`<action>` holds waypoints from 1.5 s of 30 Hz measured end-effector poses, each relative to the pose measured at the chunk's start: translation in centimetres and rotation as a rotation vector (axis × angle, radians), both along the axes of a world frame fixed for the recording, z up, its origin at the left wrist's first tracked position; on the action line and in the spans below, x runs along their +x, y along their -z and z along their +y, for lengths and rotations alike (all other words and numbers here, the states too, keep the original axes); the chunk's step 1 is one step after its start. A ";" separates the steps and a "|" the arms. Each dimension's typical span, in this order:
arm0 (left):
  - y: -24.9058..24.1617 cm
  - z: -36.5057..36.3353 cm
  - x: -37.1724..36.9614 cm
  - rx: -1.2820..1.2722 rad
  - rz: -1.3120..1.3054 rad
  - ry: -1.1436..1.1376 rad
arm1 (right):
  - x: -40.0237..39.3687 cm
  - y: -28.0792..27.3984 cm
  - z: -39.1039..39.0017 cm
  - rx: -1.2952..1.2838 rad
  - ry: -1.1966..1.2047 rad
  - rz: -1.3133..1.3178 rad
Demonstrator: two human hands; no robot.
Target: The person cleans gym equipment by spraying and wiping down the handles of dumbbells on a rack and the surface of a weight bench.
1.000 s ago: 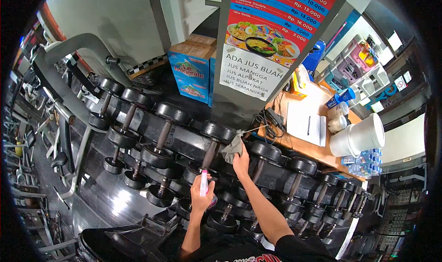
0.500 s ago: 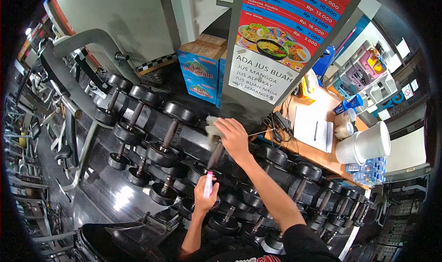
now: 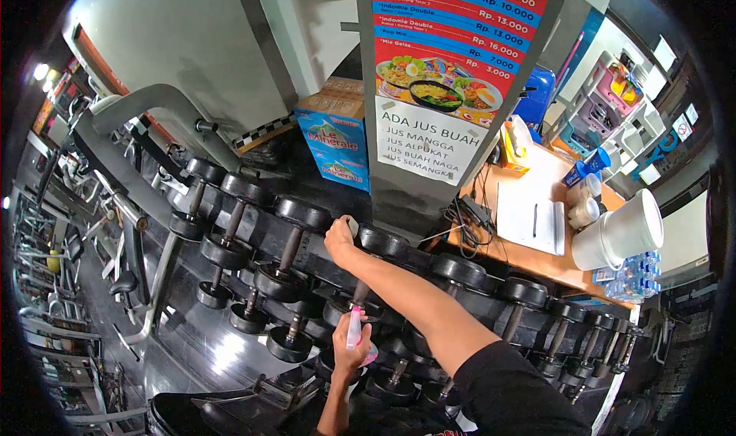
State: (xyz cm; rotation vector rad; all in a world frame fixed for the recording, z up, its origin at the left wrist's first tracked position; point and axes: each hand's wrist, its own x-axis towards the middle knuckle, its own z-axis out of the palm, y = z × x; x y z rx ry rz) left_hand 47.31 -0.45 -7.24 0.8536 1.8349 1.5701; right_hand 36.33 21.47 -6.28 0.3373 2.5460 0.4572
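Note:
A spray bottle (image 3: 354,330) with a white and pink trigger head is in my left hand (image 3: 349,352), fingers wrapped round its neck. Part of its pink lower body shows beside the fingers. My right hand (image 3: 340,240) is closed on a pale cloth (image 3: 353,226), of which only a small piece shows. That hand is at the upper rack level, between a black dumbbell (image 3: 304,213) on its left and another dumbbell (image 3: 383,241) on its right. My right forearm crosses over the second dumbbell's handle and hides part of it.
Several more dumbbells (image 3: 458,272) line the tiered rack. A grey pillar (image 3: 414,198) with a menu poster stands behind it, beside blue water cartons (image 3: 333,149). On the right, a wooden desk (image 3: 479,248) holds cables, papers and white buckets (image 3: 606,240). Gym machines (image 3: 130,160) stand left.
My right hand has moved left and down with the cloth, off the top of the second dumbbell. My left hand still grips the spray bottle, a little lower in view. The camera view has shifted.

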 end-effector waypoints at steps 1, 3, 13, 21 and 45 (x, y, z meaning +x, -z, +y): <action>-0.3 0.0 -0.2 -0.021 0.051 0.021 | -0.2 0.4 0.1 -0.035 0.043 0.002; -0.1 -0.2 -0.1 -0.034 0.040 0.018 | 2.2 -3.5 0.0 -0.157 0.071 0.141; 0.8 -0.1 -0.3 0.094 0.365 0.071 | 16.7 -3.1 -0.9 -0.329 0.113 1.231; 0.5 -0.1 0.2 0.103 0.246 0.036 | 22.2 1.3 -4.0 -0.607 0.675 1.514; -0.2 0.3 0.6 -0.043 -0.082 -0.004 | 24.2 2.3 -4.0 -2.184 1.024 2.144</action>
